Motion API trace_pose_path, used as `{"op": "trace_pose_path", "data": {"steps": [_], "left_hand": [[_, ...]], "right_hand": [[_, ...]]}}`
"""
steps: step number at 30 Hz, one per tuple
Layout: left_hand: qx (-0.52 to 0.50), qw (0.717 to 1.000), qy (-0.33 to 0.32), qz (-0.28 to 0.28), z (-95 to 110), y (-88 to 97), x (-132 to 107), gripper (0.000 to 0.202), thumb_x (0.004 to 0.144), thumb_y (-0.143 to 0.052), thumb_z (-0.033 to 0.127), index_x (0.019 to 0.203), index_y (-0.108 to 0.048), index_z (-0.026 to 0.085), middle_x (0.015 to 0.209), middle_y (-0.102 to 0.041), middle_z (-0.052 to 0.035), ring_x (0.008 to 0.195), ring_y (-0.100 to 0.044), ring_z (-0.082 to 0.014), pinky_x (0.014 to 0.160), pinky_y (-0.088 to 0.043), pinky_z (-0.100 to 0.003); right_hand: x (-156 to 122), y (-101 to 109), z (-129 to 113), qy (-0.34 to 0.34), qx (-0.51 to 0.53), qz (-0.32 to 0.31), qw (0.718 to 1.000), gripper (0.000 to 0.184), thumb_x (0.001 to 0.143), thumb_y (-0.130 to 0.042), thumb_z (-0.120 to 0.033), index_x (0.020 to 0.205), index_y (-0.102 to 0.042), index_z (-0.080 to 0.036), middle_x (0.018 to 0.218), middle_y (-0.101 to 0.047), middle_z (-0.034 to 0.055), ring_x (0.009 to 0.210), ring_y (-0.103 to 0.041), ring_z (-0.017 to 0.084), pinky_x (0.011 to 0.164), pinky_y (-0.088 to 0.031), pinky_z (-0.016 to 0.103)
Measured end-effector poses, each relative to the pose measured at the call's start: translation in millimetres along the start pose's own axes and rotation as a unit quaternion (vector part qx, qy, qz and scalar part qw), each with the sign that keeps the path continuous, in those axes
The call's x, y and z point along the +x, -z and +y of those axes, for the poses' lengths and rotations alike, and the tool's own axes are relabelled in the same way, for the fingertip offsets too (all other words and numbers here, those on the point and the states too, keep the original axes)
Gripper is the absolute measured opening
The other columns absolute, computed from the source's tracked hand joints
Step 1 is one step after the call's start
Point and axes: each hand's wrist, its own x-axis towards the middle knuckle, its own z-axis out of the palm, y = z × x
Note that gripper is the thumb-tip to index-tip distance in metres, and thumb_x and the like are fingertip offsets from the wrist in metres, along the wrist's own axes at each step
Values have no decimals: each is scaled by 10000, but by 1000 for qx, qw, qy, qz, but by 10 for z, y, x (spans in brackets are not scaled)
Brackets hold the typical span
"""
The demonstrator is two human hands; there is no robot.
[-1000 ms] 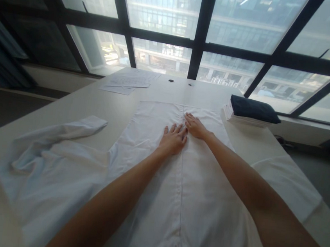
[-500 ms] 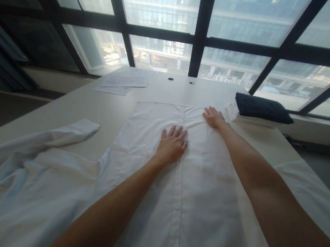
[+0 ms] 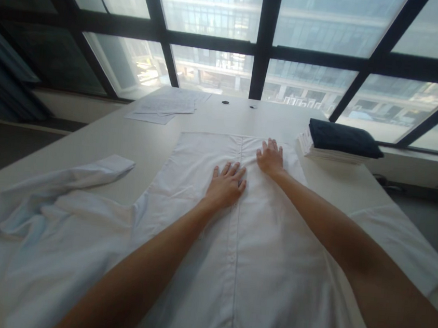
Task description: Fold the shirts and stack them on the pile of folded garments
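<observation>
A white button-front shirt (image 3: 204,157) lies spread on the white table (image 3: 123,141), its hem toward the window. The button placket (image 3: 230,269) runs down its middle. My left hand (image 3: 225,184) rests flat on the cloth just left of the placket, fingers spread. Farther off and to the right, my right hand (image 3: 270,157) presses on the shirt near the hem, its fingers apart. One sleeve (image 3: 96,172) lies crumpled at the left; the other sleeve (image 3: 399,240) stretches out at the right, partly behind my right forearm.
Loose paper sheets (image 3: 166,105) lie at the table's far left. A folded dark blue cloth (image 3: 342,139) sits on a stack of white items (image 3: 333,156) at the far right. Two small round fittings show near the far edge. Large framed windows (image 3: 209,71) stand behind the table.
My right hand has slid left along the hem, closer to the placket, and creases near it have eased. My left hand stays in about the same spot on the shirt.
</observation>
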Motion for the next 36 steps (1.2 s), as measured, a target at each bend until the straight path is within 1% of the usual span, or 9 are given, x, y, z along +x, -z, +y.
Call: {"op": "trace_pose_path", "data": {"steps": [4,7,10,17,22,27,30,32,36], "left_hand": [[-8,1000,-6,8,6,8,-8,600,1058,-306,475,1637,-304,316,1714,-293,-32,1590,-223,-301,1263,-165,-634],[-8,1000,-7,4,2,10,-6,603,1057,-309,479,1639,-297,320,1716,-290,-36,1591,-222,-301,1263,-160,-630],[-2,1000,-9,-7,-9,10,-2,588,1057,-313,464,1622,-345,302,1723,-265,-41,1592,-216,-305,1261,-165,-632],[0,1000,-17,-12,-27,17,-15,597,1057,-294,468,1615,-363,270,1729,-247,-51,1596,-200,-314,1258,-173,-636],[-1,1000,-19,-17,-21,30,-22,594,1059,-291,475,1616,-358,281,1731,-244,-46,1598,-196,-309,1260,-174,-627],[0,1000,-20,-14,-5,44,-31,590,1059,-294,461,1611,-370,267,1727,-256,-57,1595,-203,-315,1257,-180,-631],[0,1000,-22,-11,-2,46,-39,591,1058,-295,457,1610,-373,258,1726,-259,-59,1592,-209,-318,1253,-185,-637],[0,1000,-23,-7,-3,43,-43,596,1058,-294,457,1610,-372,249,1724,-264,-64,1589,-216,-326,1249,-189,-644],[1,1000,-23,-2,-5,25,-45,593,1057,-292,454,1610,-373,256,1721,-274,-61,1585,-227,-327,1247,-191,-648]], "right_hand": [[-365,-4,-316,102,32,-57,993,526,1045,-342,-349,1509,-501,-159,1682,-347,160,1567,-268,312,1242,-232,569],[-526,10,-348,88,34,-72,993,523,1058,-305,-361,1491,-524,-166,1656,-397,163,1550,-311,311,1237,-253,552],[-570,48,-157,54,14,-85,995,563,1056,-324,-417,1521,-496,-152,1659,-383,184,1550,-308,326,1241,-243,553],[-492,193,658,-25,-37,-102,994,656,1059,-295,-447,1592,-400,-80,1687,-296,227,1567,-259,338,1255,-195,515],[-475,209,841,-41,-40,-83,995,650,1046,-317,-415,1569,-436,-48,1666,-324,249,1553,-289,347,1239,-219,514],[-560,296,737,-38,-47,-43,997,605,1032,-349,-382,1499,-518,-36,1619,-410,263,1518,-347,352,1228,-250,510],[-639,380,581,-30,-58,11,998,554,1016,-359,-289,1469,-522,-16,1636,-369,279,1552,-265,348,1261,-137,538],[-698,397,402,-14,-60,32,998,542,1008,-352,-241,1490,-502,-43,1662,-346,239,1572,-226,313,1274,-99,526],[-873,322,-76,14,-20,-1,1000,568,1021,-330,-271,1536,-459,-67,1657,-377,203,1552,-302,308,1238,-263,522]]}}
